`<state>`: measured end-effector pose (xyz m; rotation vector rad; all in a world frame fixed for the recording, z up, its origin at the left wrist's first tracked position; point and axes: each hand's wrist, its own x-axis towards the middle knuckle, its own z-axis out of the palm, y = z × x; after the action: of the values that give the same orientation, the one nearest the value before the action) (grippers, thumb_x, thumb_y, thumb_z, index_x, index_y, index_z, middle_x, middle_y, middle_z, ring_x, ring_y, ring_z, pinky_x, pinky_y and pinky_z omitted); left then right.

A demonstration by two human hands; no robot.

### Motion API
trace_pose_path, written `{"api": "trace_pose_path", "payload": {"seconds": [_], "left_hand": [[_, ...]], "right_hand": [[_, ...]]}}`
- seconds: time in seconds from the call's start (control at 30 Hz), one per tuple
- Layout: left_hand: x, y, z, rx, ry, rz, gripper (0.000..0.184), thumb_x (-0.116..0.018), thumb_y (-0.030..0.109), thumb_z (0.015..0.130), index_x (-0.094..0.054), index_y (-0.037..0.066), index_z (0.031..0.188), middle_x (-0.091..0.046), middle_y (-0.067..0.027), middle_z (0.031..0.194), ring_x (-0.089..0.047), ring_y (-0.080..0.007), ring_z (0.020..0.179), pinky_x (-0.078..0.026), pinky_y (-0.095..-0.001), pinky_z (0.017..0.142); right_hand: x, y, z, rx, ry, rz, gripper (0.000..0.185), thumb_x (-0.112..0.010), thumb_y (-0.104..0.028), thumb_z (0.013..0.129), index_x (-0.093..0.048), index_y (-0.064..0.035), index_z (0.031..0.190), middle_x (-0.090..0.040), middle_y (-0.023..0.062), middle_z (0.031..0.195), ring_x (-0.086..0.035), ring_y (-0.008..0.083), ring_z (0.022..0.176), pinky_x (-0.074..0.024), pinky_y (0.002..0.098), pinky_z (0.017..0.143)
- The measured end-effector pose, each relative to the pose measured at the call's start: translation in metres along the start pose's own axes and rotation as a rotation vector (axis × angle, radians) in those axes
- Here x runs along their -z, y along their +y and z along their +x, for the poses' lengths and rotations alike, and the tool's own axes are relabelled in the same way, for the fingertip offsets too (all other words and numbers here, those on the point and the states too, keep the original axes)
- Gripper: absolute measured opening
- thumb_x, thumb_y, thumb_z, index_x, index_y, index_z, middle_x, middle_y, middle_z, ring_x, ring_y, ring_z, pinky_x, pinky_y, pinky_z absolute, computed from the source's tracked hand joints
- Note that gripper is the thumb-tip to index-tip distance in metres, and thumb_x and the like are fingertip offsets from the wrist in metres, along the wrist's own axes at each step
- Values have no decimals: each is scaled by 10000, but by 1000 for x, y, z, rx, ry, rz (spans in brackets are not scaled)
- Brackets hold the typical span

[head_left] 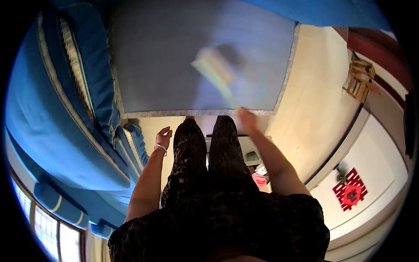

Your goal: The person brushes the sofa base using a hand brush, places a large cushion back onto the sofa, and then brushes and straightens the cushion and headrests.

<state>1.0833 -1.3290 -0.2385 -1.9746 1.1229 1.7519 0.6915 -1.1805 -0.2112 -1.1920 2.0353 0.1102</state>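
Note:
My right hand is wrapped round the pale green handle of a brush. The brush is smeared by motion, and its broad, pale head hangs over the grey-blue mat with a patterned light border. I cannot tell whether the head touches the mat. My left hand, with a bracelet at the wrist, hangs beside my left leg. It holds nothing, and its fingers are loosely bent and apart.
A blue sofa with cushions lines the left side. More blue fabric is at the top right. A wooden stool or rack stands at the far right, near a white door with red paper decorations.

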Motion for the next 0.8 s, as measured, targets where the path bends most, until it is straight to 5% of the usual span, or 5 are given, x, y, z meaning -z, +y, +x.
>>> {"api": "trace_pose_path", "payload": {"seconds": [0.07,0.17,0.33,0.6,0.8], "left_hand": [[3,11,5,6,-12,25,353,-646,199,841,-606,33,1150,-655,-77,1043,-628,-135,805,-502,-278,752],[7,31,8,25,7,-9,352,-631,204,853,-599,43,1165,-658,-63,1033,-632,-131,811,-501,-276,754],[12,31,22,-41,-17,161,346,-627,205,857,-602,53,1166,-658,-63,1028,-632,-136,836,-499,-278,767],[-57,69,80,-119,-93,250,332,-635,264,862,-619,48,1114,-659,-76,1001,-621,-160,866,-490,-308,787],[-113,119,122,-441,-136,372,302,-617,193,874,-602,56,1142,-632,-17,904,-576,-111,752,-457,-256,655]], "right_hand": [[-12,-88,41,2,-61,525,200,-560,-315,848,-595,-120,875,-610,84,758,-612,290,729,-498,402,657],[-52,-128,87,367,-64,2,239,-552,-366,859,-605,-134,874,-618,71,781,-610,234,733,-501,376,657],[-35,40,50,69,84,301,236,-558,-311,874,-629,-121,995,-629,101,847,-617,285,737,-501,399,649],[33,226,-78,-1238,436,245,525,-315,-560,920,-587,-112,942,-643,215,833,-608,429,786,-468,517,682],[19,144,25,-415,336,320,262,-492,-385,894,-594,-161,984,-645,124,890,-622,328,813,-483,443,684]]}}
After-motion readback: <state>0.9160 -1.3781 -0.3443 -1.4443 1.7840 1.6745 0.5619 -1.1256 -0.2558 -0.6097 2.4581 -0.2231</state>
